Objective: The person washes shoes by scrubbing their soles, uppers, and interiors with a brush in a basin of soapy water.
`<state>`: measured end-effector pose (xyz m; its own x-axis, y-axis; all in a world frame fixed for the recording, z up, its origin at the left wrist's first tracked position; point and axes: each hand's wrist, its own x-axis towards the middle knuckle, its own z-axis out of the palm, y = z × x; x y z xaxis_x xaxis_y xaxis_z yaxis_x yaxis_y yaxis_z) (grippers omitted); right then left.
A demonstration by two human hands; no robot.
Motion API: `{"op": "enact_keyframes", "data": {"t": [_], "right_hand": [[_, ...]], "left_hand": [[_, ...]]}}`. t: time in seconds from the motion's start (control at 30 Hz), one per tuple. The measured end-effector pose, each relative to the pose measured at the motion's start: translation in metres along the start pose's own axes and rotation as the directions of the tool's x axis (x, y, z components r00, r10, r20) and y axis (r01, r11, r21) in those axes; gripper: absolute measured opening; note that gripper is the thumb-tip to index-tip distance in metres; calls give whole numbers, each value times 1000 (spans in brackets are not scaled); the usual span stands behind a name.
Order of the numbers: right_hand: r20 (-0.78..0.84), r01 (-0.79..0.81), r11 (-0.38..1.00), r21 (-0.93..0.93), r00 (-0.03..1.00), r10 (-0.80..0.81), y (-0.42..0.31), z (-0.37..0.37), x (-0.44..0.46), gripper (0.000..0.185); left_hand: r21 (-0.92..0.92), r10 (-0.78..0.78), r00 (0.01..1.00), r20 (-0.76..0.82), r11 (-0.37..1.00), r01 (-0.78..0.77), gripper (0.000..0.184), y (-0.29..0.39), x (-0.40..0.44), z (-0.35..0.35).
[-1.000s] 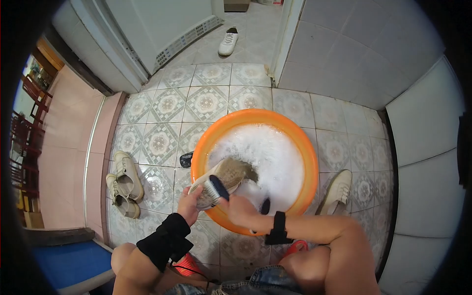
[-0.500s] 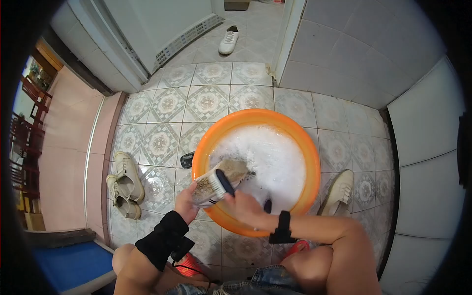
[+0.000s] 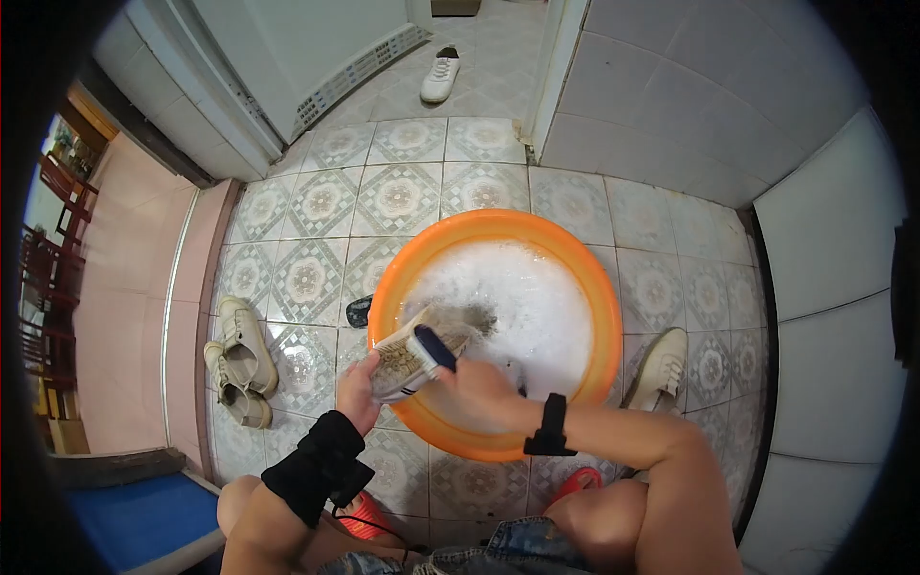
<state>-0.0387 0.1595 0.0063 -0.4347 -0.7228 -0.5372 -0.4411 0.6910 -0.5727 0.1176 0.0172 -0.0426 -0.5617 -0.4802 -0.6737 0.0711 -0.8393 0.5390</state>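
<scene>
My left hand (image 3: pixel 358 395) grips one end of a dirty shoe (image 3: pixel 398 369), its worn brown sole turned up, over the left rim of an orange basin (image 3: pixel 602 374). Closed round the dark blue handle of a scrub brush (image 3: pixel 436 349) is my right hand (image 3: pixel 479 391); the white bristle side lies against the sole. White suds (image 3: pixel 527 297) cover most of the water in the basin. Greyish, dirty water shows near the shoe's far end. A small dark thing, partly hidden by my right hand, pokes out of the foam.
A pair of off-white shoes (image 3: pixel 247 359) stands on the left, and another shoe (image 3: pixel 659 372) right of the basin. A white shoe (image 3: pixel 441 77) lies by the doorway. A black object (image 3: pixel 359 311) touches the basin's left side. A blue-topped seat (image 3: pixel 144 522) is at lower left.
The brush has shifted slightly up and left along the sole, showing more of the worn tread. My left hand keeps its hold on the shoe. The view has moved a little.
</scene>
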Motion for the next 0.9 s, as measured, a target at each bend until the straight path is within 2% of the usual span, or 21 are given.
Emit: {"op": "enact_keyframes", "data": {"t": [0.03,0.07,0.17,0.23,0.3,0.37,0.43,0.47,0.53,0.57,0.63,0.73,0.8,0.83,0.87,0.9], "right_hand": [[-5,114,993,-22,993,-114,-4,4,-4,51],[-3,116,993,-18,993,-117,-1,3,0,51],[-11,-29,1000,-10,1000,29,38,5,48,50],[-63,-32,997,-65,998,28,59,-11,66,51],[-104,-51,992,-118,994,38,53,-16,63,52],[19,-37,998,43,999,37,32,-9,50,52],[70,111,992,66,991,-116,-14,-1,1,49],[71,107,992,65,991,-112,-17,4,-4,49],[38,216,976,6,976,-216,-20,11,-10,47],[37,216,976,9,976,-217,-12,12,-1,47],[-96,136,990,-30,986,-139,24,11,35,49],[-182,60,986,-155,979,-88,61,-8,71,48],[-127,37,997,-63,991,-45,42,-14,60,46],[-46,44,999,-15,998,-44,25,-10,45,46],[38,45,998,33,998,-46,3,-6,23,46],[45,38,999,31,998,-40,-8,1,9,46]], "left_hand": [[-11,-6,1000,-2,1000,6,33,0,0,0],[-22,-10,1000,-7,1000,10,34,1,-1,-1],[81,34,999,-35,996,-31,36,2,-16,17],[78,43,998,-44,996,-39,37,2,-16,19],[72,36,997,-61,997,-31,37,3,-20,21],[132,71,995,-71,989,-61,38,4,-24,27],[158,78,989,-126,986,-58,39,4,-26,29],[188,90,980,-176,981,-56,41,2,-26,30],[170,74,988,-139,984,-50,42,1,-20,22],[149,62,993,-104,988,-46,43,0,-18,18],[190,75,992,-100,980,-55,43,-3,-19,17],[256,112,989,-101,963,-83,46,0,-24,22],[192,45,997,-68,981,-31,42,-1,-17,15],[188,41,997,-68,982,-28,42,-1,-16,16],[239,67,989,-131,970,-34,42,0,-17,20],[292,93,977,-193,956,-33,42,-1,-18,22]]}}
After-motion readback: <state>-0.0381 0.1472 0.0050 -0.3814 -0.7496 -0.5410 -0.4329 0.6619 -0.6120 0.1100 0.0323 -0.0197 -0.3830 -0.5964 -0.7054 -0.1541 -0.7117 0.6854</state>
